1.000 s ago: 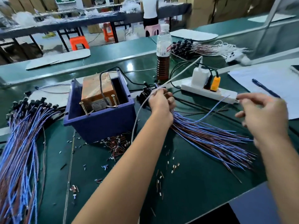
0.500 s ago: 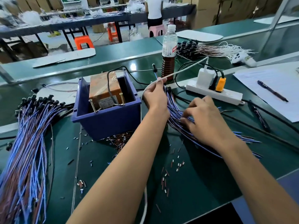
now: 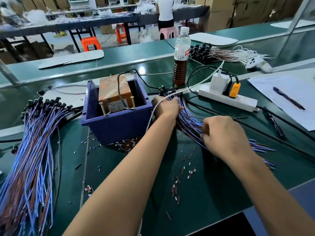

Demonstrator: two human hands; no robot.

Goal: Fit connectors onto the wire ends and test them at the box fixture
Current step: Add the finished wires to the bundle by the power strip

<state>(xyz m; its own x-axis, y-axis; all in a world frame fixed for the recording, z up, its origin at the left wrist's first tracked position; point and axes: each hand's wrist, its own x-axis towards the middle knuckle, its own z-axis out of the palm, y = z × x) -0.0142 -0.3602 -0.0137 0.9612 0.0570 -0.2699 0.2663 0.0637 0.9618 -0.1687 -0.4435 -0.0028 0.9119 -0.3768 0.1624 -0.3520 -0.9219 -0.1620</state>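
Observation:
A fan of blue and brown wires lies on the green table, right of the blue box fixture, which holds a brown transformer with two upright screw posts. My left hand grips the wires near their black connector ends. My right hand lies on the middle of the same bundle, fingers curled into the wires. Small loose connector sleeves are scattered in front of my arms.
A large pile of blue and brown wires covers the left side. Behind the bundle stand a bottle and a white power strip. Papers with a pen lie at right. A white cable crosses my left wrist.
My right hand came in from the right, where it held one blue wire, and settled on the bundle. My left hand lowered from raised wire ends onto the bundle by the box.

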